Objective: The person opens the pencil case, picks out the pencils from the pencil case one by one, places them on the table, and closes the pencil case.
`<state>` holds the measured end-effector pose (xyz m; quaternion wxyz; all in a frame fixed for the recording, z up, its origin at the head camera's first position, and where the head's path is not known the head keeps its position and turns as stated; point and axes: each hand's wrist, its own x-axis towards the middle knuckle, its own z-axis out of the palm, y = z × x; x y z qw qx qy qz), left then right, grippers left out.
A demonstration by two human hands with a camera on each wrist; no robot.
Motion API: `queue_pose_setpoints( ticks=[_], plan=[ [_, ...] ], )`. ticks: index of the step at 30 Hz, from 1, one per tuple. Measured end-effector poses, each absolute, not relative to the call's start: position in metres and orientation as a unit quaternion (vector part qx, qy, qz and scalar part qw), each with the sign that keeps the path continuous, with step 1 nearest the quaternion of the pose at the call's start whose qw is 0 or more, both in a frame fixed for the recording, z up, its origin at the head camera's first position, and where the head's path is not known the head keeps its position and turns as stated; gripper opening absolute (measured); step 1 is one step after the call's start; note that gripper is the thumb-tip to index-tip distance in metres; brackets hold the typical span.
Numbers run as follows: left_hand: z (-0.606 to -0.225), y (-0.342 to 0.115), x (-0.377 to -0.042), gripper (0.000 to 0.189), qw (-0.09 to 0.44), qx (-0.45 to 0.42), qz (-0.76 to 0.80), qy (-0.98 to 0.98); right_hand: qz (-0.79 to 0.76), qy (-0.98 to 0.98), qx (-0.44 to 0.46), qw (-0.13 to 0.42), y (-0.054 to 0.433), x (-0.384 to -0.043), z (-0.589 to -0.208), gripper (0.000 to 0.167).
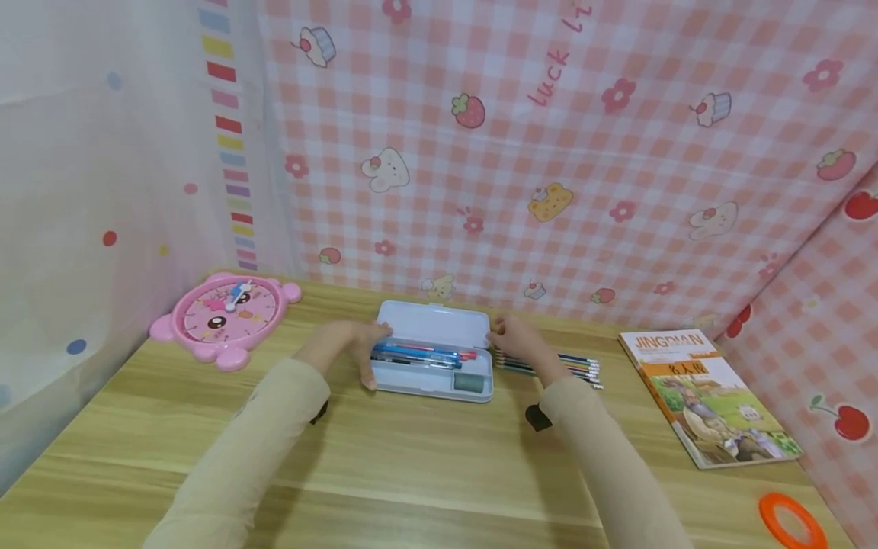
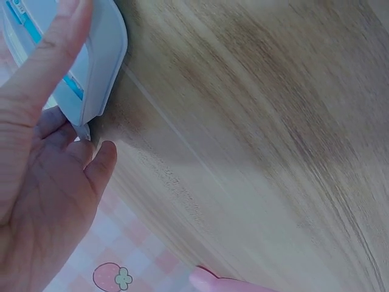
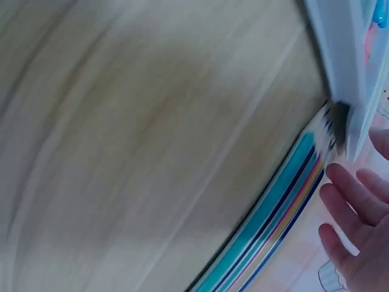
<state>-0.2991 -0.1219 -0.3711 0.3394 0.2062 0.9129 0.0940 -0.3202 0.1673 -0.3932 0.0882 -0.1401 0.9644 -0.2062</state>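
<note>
A white pencil case (image 1: 411, 383) lies on the table with its lid (image 1: 435, 324) raised and tilted back. Inside it are several blue pens (image 1: 418, 354), a pink-tipped one among them, and a grey-green eraser-like block (image 1: 469, 382) in the right compartment. My left hand (image 1: 353, 347) holds the case's left end, thumb toward the front and fingers by the lid's corner; the left wrist view shows the fingers (image 2: 61, 131) behind it. At the lid's right edge, my right hand (image 1: 517, 343) pinches the corner, its other fingers (image 3: 346, 201) loosely bent.
Several striped pencils (image 1: 579, 368) with white ends lie right of the case, partly under my right wrist. A pink toy clock (image 1: 229, 316) sits at left. At right are a book (image 1: 709, 396) and an orange ring (image 1: 792, 522). Checked cloth walls (image 1: 425, 152) stand behind.
</note>
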Motion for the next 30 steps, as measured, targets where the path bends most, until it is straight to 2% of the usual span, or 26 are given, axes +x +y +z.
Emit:
queue_pose_setpoints(
  ticks=[4,5,8,10,12,15,17,19,24,26,27,30],
  plan=[
    [-0.372,-0.122,-0.298,0.109,0.331,0.218,0.089,0.914,-0.268,0.949,-0.135,0.093,0.163,-0.326,-0.395,0.023],
    [-0.372,-0.122,-0.297,0.109,0.328,0.221,0.092,0.914,-0.289,0.945,-0.117,0.101,0.162,-0.329,-0.398,0.026],
    [-0.374,-0.124,-0.294,0.115,0.314,0.228,0.119,0.914,-0.362,0.923,-0.079,0.106,0.172,-0.349,-0.422,0.048],
    [-0.377,-0.127,-0.292,0.123,0.298,0.233,0.157,0.912,-0.405,0.906,-0.083,0.091,0.183,-0.37,-0.447,0.055],
    [-0.382,-0.131,-0.29,0.131,0.275,0.237,0.206,0.909,-0.429,0.894,-0.111,0.068,0.195,-0.394,-0.476,0.054],
    [-0.391,-0.14,-0.289,0.132,0.244,0.241,0.296,0.892,-0.442,0.885,-0.141,0.042,0.206,-0.417,-0.503,0.045],
    [-0.394,-0.145,-0.29,0.126,0.229,0.227,0.348,0.88,-0.45,0.879,-0.153,0.039,0.209,-0.416,-0.503,0.042],
    [-0.398,-0.148,-0.293,0.112,0.206,0.212,0.396,0.87,-0.462,0.872,-0.156,0.033,0.205,-0.399,-0.487,0.041],
    [-0.406,-0.138,-0.302,0.074,0.129,0.137,0.457,0.869,-0.479,0.872,-0.083,0.06,0.175,-0.337,-0.42,0.043],
    [-0.416,-0.132,-0.311,0.064,0.104,0.107,0.456,0.877,-0.485,0.87,-0.049,0.078,0.168,-0.327,-0.407,0.047],
    [-0.423,-0.13,-0.316,0.06,0.085,0.108,0.458,0.878,-0.493,0.865,-0.049,0.077,0.166,-0.322,-0.403,0.046],
    [-0.478,-0.137,-0.357,0.049,0.008,0.131,0.472,0.872,-0.521,0.848,-0.058,0.069,0.169,-0.323,-0.407,0.042]
  ],
)
